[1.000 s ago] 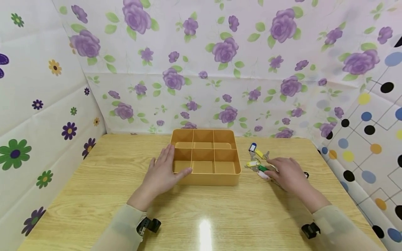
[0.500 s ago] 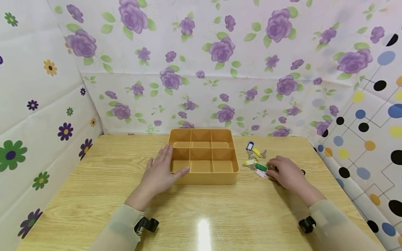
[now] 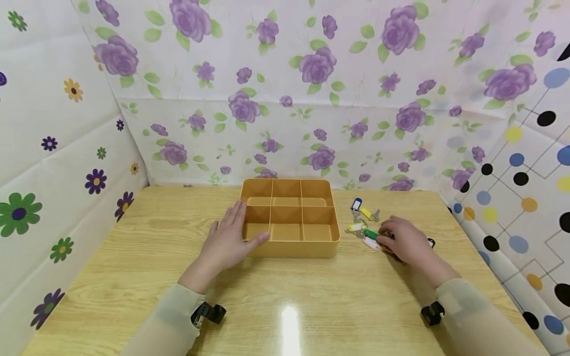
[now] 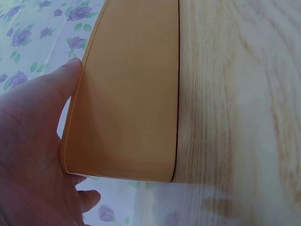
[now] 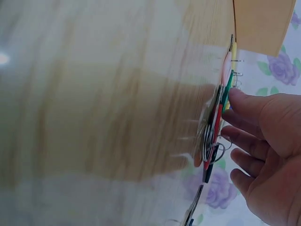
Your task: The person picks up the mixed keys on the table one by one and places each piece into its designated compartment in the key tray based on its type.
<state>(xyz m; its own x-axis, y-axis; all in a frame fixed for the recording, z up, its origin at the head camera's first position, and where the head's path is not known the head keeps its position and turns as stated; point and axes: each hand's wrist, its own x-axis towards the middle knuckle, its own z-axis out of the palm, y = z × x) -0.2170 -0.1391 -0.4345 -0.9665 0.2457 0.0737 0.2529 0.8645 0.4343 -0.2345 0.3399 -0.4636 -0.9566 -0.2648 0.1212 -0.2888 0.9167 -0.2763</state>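
Head view: left hand (image 3: 227, 242) on the box (image 3: 291, 250), right hand (image 3: 406, 241) over the tagged keys (image 3: 370, 234).
Nearest, the right hand curls low at the cluster on the table (image 3: 289, 291), right of the box; from my remote seat I cannot tell whether thumb and fingertips grip anything. The left hand lies relaxed, fingers straight along the box's left side, thumb at its front rim. Farther back I see a blue tag (image 3: 356, 203), then the flowered cloth (image 3: 289, 141). I judge a dragged neighbour the likeliest slip (rings love to snag), caused by the crowded, overlapping tags. Right wrist view gives me a red tag (image 5: 217, 117), largely covered from above; only the head view shows six compartments.
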